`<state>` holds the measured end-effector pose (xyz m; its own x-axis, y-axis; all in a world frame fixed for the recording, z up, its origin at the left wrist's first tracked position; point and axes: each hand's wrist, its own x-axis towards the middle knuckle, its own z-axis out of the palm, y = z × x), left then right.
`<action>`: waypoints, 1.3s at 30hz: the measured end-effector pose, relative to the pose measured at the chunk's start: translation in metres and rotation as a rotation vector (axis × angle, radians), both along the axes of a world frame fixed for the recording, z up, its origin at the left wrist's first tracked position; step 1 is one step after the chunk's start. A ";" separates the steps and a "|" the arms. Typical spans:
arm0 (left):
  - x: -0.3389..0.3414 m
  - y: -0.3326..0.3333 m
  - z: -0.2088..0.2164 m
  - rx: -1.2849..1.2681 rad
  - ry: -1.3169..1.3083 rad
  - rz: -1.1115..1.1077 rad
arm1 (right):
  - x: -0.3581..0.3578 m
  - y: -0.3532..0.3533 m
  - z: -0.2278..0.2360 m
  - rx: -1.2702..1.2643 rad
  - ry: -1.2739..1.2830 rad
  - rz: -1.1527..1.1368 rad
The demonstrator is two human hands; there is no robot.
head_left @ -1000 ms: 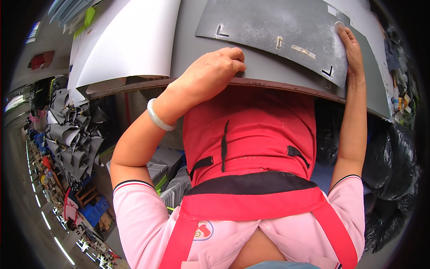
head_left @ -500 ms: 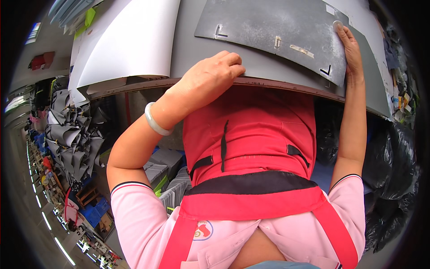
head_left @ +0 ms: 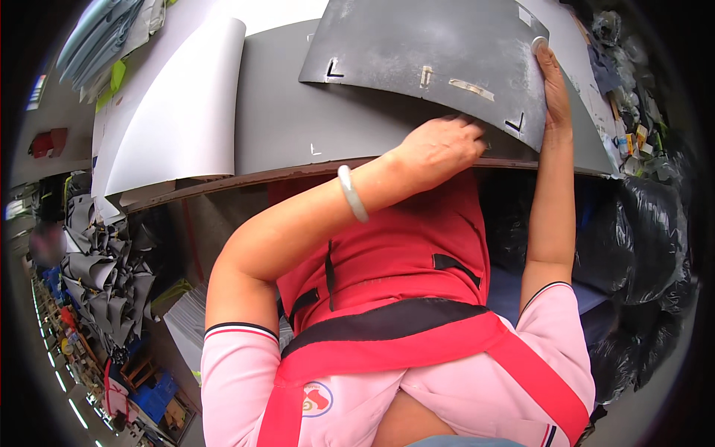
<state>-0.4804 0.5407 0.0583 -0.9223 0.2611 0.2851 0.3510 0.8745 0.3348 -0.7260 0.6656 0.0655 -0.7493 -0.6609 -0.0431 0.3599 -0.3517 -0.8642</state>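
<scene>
A stiff dark-grey template board [head_left: 424, 52] with L-shaped cut-outs and tape patches lies over a larger grey sheet [head_left: 275, 104]; its front edge is raised. My right hand [head_left: 555, 93] grips the board's right edge, its thumb by a small whitish round piece [head_left: 538, 45]. My left hand [head_left: 447, 149], a pale bangle on its wrist, reaches across to the board's front edge near the table edge. Its fingertips are smeared by motion, and what they may hold is hidden. A white L-shaped mark [head_left: 315, 149] shows on the grey sheet left of the board.
White sheet material [head_left: 179, 104] curls up on the table's left. Folded bluish cloth [head_left: 100, 41] lies at the far left. Below the table, grey cut pieces [head_left: 104, 276] are heaped at left and black plastic bags [head_left: 640, 238] stand at right.
My left hand has moved right along the table edge to the board's front edge. The board's front edge looks more raised, and a white mark shows on the sheet left of it.
</scene>
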 end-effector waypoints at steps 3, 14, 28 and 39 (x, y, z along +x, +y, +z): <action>-0.054 0.040 -0.003 0.072 0.000 -0.045 | 0.004 0.023 0.022 -0.064 -0.043 -0.038; -0.086 0.022 -0.010 0.555 0.121 0.271 | 0.042 0.055 0.000 -0.104 0.039 -0.171; 0.197 -0.409 0.102 0.515 0.626 1.227 | 0.000 0.089 -0.053 -0.109 -0.287 0.000; 0.545 -0.471 -0.013 0.514 0.583 2.027 | 0.026 0.036 -0.025 0.141 -0.113 0.082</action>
